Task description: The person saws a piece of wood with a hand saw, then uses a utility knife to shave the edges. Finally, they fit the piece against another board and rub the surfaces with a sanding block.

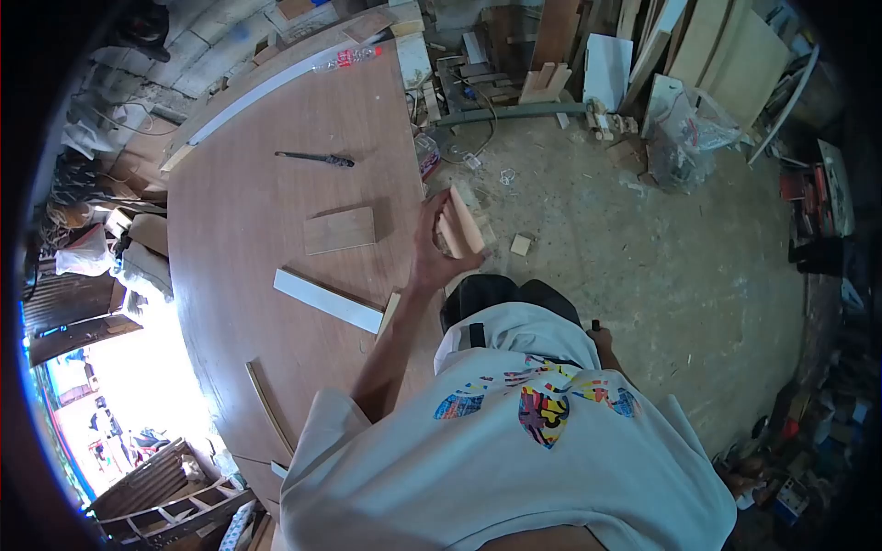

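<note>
My left hand (430, 254) is closed around a small wooden block assembly (469, 223) with pale boards, held just off the table's right edge. Low beside my right leg, my right hand (604, 347) is partly hidden by the shirt. Its fingers are curled, and a short dark end (595, 325) pokes out of them; what it belongs to is hidden. On the brown table (248, 211) near my left hand lie a rectangular wood block (340, 230) and a white-faced strip (328, 300). Under my left forearm is another thin wood piece (389, 312).
A dark pen-like tool (317, 159) and a plastic bottle (347, 59) lie farther up the table. A thin strip (268, 409) rests lower left. On the floor are a small wood square (521, 244), a clear plastic bag (684, 138) and leaning boards (726, 55).
</note>
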### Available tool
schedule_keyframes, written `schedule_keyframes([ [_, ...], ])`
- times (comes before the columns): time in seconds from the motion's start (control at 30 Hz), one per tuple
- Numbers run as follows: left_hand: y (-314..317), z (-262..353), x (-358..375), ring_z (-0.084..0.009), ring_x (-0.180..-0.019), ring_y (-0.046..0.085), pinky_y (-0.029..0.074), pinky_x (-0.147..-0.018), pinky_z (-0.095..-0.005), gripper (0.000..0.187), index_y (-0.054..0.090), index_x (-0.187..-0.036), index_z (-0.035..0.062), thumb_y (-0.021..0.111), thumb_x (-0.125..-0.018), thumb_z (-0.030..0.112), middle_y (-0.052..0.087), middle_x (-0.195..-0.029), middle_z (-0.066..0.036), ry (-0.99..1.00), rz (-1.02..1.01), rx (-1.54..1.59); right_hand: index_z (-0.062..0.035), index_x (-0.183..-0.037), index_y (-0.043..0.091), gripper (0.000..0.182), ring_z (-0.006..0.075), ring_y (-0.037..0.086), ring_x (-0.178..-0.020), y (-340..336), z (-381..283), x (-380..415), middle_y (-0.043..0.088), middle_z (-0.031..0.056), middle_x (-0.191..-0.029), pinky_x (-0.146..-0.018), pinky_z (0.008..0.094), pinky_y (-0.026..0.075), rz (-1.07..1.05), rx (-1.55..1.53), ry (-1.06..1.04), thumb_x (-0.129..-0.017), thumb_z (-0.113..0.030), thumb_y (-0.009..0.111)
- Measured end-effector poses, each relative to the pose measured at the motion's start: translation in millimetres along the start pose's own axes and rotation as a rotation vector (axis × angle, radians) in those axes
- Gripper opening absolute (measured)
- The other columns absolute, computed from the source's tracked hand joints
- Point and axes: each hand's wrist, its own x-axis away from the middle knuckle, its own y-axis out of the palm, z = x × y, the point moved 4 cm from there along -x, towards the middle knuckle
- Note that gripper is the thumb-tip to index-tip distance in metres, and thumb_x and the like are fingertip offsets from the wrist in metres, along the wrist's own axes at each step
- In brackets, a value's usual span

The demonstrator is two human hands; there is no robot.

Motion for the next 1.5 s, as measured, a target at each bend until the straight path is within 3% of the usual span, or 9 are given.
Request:
schedule_keyframes([
  [0.23,15.4,39.3,4.6,-0.0231,-0.120,0.047,0.037,-0.101,-0.0373,0.090,0.039,-0.135,-0.0035,0.082,-0.063,0.028,0.046,-0.128,-0.013,-0.009,0.028,0.457,-0.0034,-0.094,0.066,0.034,0.0364,0.066,-0.086,21.4,-54.4,-38.9,0.067,0.0207,-0.085,-0.074,0.0448,0.051,0.009,0.046,-0.149,-0.068,-0.025,0.062],
  [0.3,16.9,40.3,12.1,-0.0227,-0.116,0.049,0.041,-0.096,-0.0374,0.087,0.040,-0.134,-0.0038,0.080,-0.064,0.031,0.046,-0.129,-0.013,-0.063,0.030,0.522,-0.0022,-0.089,0.064,0.029,0.0351,0.066,-0.080,17.9,-82.4,-38.2,0.066,0.0199,-0.080,-0.070,0.0439,0.050,0.092,-0.018,-0.397,-0.068,-0.022,0.061],
  [0.4,15.4,28.9,25.9,-0.0196,-0.109,0.054,0.044,-0.090,-0.0335,0.071,0.047,-0.129,-0.0036,0.068,-0.076,0.039,0.054,-0.118,-0.012,-0.162,0.015,0.600,0.0001,-0.083,0.060,0.019,0.0282,0.061,-0.064,-2.0,-141.1,-8.9,0.060,0.0154,-0.068,-0.061,0.0409,0.046,0.048,-0.154,-0.446,-0.070,-0.014,0.058],
  [0.47,15.6,8.0,42.1,-0.0172,-0.099,0.058,0.046,-0.083,-0.0303,0.060,0.052,-0.122,-0.0016,0.056,-0.083,0.045,0.061,-0.105,-0.010,-0.474,0.093,0.717,-0.0001,-0.077,0.055,0.012,0.0177,0.051,-0.055,-6.8,-171.4,-0.5,0.051,0.0076,-0.060,-0.053,0.0354,0.042,0.037,-0.291,-0.541,-0.071,-0.010,0.057],
  [0.57,24.5,-4.6,51.4,-0.0175,-0.091,0.060,0.047,-0.079,-0.0302,0.055,0.056,-0.117,0.0000,0.050,-0.086,0.046,0.063,-0.099,-0.009,-0.598,0.182,1.062,-0.0001,-0.079,0.054,0.012,0.0166,0.051,-0.054,-19.7,-216.2,22.1,0.052,0.0065,-0.059,-0.053,0.0339,0.041,-0.062,-0.403,-0.481,-0.070,-0.009,0.057],
  [0.87,8.5,3.0,54.8,-0.0184,-0.089,0.060,0.047,-0.078,-0.0308,0.058,0.056,-0.116,-0.0006,0.049,-0.086,0.048,0.063,-0.098,-0.010,-0.583,0.337,1.037,-0.0017,-0.084,0.051,0.010,0.0135,0.047,-0.037,-7.9,-258.4,35.8,0.044,0.0015,-0.053,-0.035,0.0314,0.037,-0.090,-0.412,-0.612,-0.075,-0.004,0.054],
  [1.1,3.3,7.4,53.8,-0.0191,-0.087,0.061,0.048,-0.076,-0.0313,0.060,0.056,-0.115,-0.0012,0.048,-0.085,0.050,0.063,-0.097,-0.011,-0.594,0.430,1.025,-0.0027,-0.082,0.052,0.006,0.0139,0.046,-0.042,-49.4,-287.7,85.6,0.048,0.0014,-0.059,-0.041,0.0319,0.038,-0.238,-0.497,-0.704,-0.078,-0.003,0.057],
  [1.27,-6.9,14.3,53.0,-0.0149,-0.080,0.060,0.047,-0.070,-0.0280,0.059,0.060,-0.105,-0.0026,0.054,-0.081,0.051,0.063,-0.086,-0.007,-0.428,0.287,0.726,-0.0027,-0.078,0.052,0.013,0.0100,0.050,-0.044,-98.6,-321.1,161.0,0.048,0.0007,-0.057,-0.041,0.0265,0.038,0.012,-0.496,-1.415,-0.077,-0.002,0.065],
  [1.5,-9.7,25.1,45.5,-0.0100,-0.077,0.056,0.044,-0.067,-0.0263,0.057,0.063,-0.094,-0.0030,0.063,-0.074,0.050,0.061,-0.081,-0.003,-0.255,0.254,0.643,-0.0043,-0.071,0.059,0.013,0.0214,0.059,-0.050,-132.8,-324.7,252.3,0.059,0.0064,-0.061,-0.046,0.0305,0.044,0.087,-0.476,-1.903,-0.070,-0.003,0.072],
])
